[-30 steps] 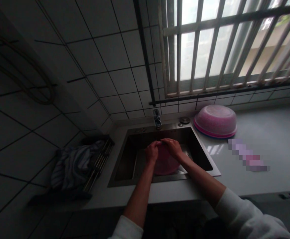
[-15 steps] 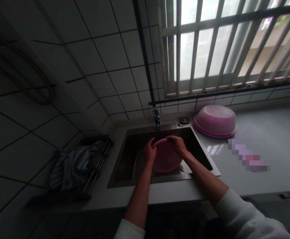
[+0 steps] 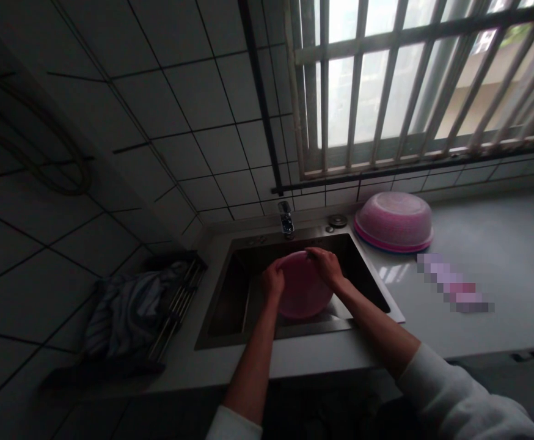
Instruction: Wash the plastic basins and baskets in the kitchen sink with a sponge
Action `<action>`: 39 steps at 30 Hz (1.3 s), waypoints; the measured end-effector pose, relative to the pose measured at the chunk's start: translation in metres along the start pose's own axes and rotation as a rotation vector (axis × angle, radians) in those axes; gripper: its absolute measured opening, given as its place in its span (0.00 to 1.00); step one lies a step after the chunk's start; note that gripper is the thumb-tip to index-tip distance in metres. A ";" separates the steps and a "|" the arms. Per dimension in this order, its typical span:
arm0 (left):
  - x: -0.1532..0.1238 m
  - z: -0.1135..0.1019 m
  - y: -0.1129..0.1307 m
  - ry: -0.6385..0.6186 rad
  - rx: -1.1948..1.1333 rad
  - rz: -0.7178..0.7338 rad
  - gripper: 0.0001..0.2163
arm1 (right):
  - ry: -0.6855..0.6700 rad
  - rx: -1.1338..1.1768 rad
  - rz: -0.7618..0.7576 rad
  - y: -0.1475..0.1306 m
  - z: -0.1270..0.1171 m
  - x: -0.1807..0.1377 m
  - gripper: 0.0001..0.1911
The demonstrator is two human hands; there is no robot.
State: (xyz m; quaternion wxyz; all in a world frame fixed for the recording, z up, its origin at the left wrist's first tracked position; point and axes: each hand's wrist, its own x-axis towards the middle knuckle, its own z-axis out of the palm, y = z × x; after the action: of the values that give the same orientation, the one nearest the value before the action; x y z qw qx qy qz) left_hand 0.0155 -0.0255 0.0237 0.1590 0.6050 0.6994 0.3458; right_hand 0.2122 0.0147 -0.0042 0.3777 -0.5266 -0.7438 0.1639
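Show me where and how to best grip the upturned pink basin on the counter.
Probably by the rim, at opposite ends, from the near side: the pink basin sits base up, its sides slope inward, and the tiled wall stands behind it.

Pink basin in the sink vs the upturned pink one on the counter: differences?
Place: the sink basin is within the sink; the counter basin is on the counter.
Pose: the sink basin looks tilted; the counter basin is upside down.
Handling: left hand and right hand hold the sink basin's rim; neither touches the counter basin.
Shared: both pink and rounded.
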 end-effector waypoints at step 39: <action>-0.002 0.003 0.002 0.221 0.140 0.147 0.25 | 0.090 0.092 0.103 0.004 0.003 0.002 0.21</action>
State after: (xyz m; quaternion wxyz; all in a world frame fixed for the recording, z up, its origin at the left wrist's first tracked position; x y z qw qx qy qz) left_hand 0.0191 -0.0266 0.0229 0.0129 0.6225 0.6888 0.3714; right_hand 0.2126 0.0182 -0.0084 0.4256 -0.5531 -0.6897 0.1930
